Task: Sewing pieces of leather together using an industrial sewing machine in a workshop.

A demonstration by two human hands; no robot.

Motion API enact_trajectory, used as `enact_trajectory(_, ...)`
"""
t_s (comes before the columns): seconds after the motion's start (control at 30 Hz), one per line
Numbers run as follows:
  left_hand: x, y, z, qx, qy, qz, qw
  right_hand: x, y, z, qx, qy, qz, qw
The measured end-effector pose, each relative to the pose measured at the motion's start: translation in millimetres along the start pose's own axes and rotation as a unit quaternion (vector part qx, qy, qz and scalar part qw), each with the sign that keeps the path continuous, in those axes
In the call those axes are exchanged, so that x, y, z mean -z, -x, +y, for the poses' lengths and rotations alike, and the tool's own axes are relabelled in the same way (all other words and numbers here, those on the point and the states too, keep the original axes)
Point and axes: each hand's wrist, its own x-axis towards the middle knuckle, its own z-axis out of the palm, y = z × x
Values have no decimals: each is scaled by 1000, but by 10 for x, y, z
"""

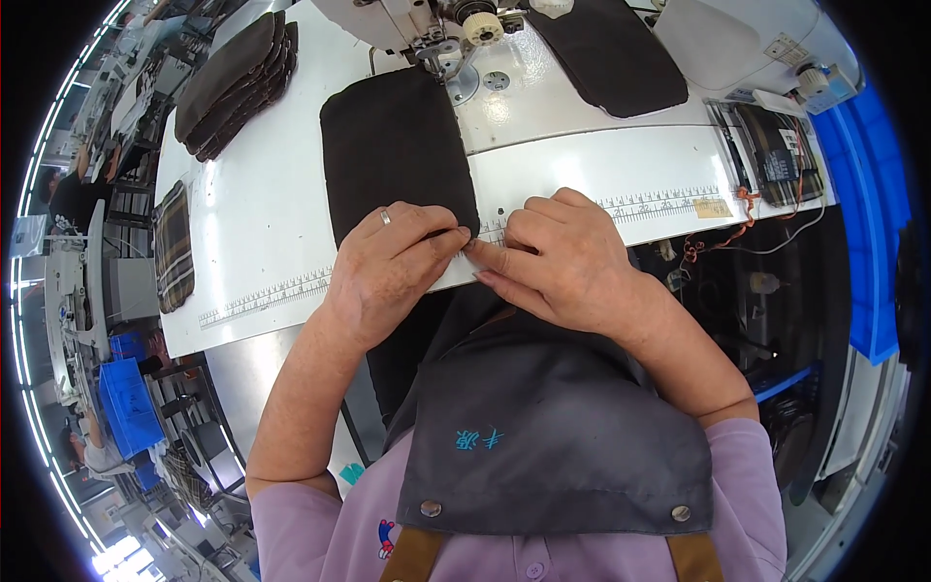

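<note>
A dark brown fabric panel (pixel 393 145) lies flat on the white sewing table, its far end by the presser foot of the sewing machine (pixel 441 44). My left hand (pixel 393 267), with a ring on one finger, rests over the panel's near end and pinches its near right corner. From the other side, my right hand (pixel 567 252) has thumb and forefinger closed at that same corner. The fingertips of both hands nearly meet there, and they hide the corner itself.
Stacked dark panels (pixel 238 87) lie at the far left, with a plaid piece (pixel 175 247) nearer. Another dark panel (pixel 616 63) is right of the machine. A ruler strip (pixel 659 206) runs along the table's front edge. Orange cords (pixel 745 209) hang at the right, near blue bins (pixel 863 194).
</note>
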Motion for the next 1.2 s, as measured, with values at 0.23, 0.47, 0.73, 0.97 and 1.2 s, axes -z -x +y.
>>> enact_trajectory(0.23, 77, -10, -14, -24, -20, -38, 999, 43, -15, 19, -12, -29, -11, 999)
enact_trajectory(0.47, 85, -91, 114, -15, -83, -71, 994, 141, -143, 13, -104, -102, -10, 989)
enact_trajectory(0.73, 91, -90, -21, 195, 154, 24, 968, -25, -333, 161, -25, -42, 3, 999)
enact_trajectory(0.97, 312, 75, -20, 103, 16, 179, 978, 50, -455, 191, -130, -180, 14, 975)
enact_trajectory(1.2, 361, 76, -23, 10, -151, 158, 976, 90, -530, 122, -161, -186, 11, 969)
